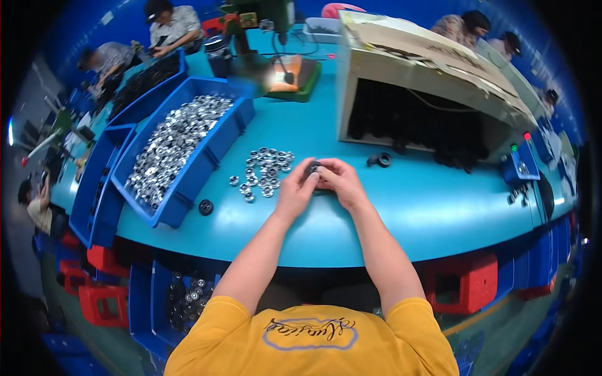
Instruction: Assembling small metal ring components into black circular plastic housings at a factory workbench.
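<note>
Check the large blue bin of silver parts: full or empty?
The blue bin is well stocked, not empty: silver parts spread along most of its length. Whether it's completely full, I cannot tell.

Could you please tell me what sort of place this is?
Probably a factory workshop for small parts: a blue bin full of shiny metal pieces stands on the table, and other people appear to be working nearby.
</note>
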